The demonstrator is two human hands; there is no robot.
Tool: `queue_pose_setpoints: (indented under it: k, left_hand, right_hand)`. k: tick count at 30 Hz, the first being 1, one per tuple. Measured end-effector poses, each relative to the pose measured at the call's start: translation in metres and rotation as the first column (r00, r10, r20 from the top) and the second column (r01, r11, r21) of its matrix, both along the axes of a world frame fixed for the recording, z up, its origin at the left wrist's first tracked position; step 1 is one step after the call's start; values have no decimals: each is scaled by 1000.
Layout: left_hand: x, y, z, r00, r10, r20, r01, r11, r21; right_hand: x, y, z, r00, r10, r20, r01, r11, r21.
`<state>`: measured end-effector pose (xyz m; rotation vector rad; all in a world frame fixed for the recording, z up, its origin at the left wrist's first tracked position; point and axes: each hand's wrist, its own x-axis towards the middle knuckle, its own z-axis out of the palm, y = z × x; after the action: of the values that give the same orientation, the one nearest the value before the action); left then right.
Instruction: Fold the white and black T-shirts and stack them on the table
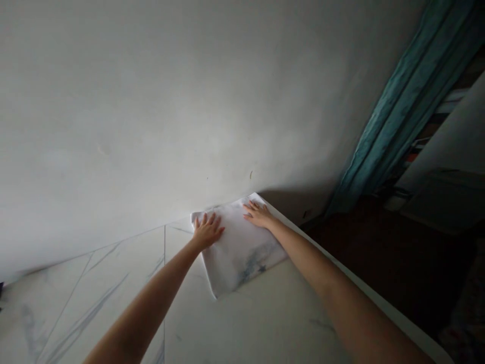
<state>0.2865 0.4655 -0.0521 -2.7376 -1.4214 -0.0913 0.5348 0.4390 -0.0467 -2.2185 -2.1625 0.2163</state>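
Observation:
A folded white cloth (pixel 235 253) with a grey-blue patterned patch near its front edge lies flat at the table's far corner, close against the wall. On its left part rests my left hand (pixel 208 231), palm down with the fingers spread. My right hand (pixel 258 214) presses flat near the cloth's far right corner, its fingers stretched out and apart. Neither hand grips anything. Part of the cloth's right edge is hidden behind my right forearm.
The white marble-patterned table (pixel 129 298) runs along a plain pale wall (pixel 189 101). Its right edge drops to a dark floor (pixel 359 247). A teal curtain (pixel 397 111) hangs at the right, with dim, unclear objects beyond it.

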Motion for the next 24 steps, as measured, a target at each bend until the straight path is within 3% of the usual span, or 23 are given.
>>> queue_pose_setpoints:
  k: [5, 9, 12, 15, 17, 21, 24]
  left_hand:
    - [-14, 39, -14, 997, -76, 14, 77, 996, -51]
    - [-22, 53, -17, 993, -99, 57, 103, 992, -70]
    - [-19, 55, -13, 992, -108, 60, 112, 991, -74]
    - [-12, 34, -3, 997, -50, 59, 53, 998, -46]
    - [-7, 8, 2, 991, 47, 125, -49, 999, 10]
    - [3, -45, -11, 948, 208, 242, -198, 978, -66]
    - [8, -67, -32, 932, 206, 298, -162, 973, -165]
  right_hand:
    - [4, 31, -9, 999, -44, -7, 44, 997, 60]
    - [16, 36, -12, 999, -53, 9, 52, 994, 93]
    - [16, 37, -6, 996, -75, 43, 73, 997, 38]
    - [-4, 32, -1, 990, -103, 99, 102, 995, 15]
    - [-26, 22, -7, 987, -103, 126, 86, 987, 133]
    - [-53, -4, -52, 995, -4, 98, -26, 953, 302]
    - [-49, -9, -89, 999, 15, 38, -27, 945, 327]
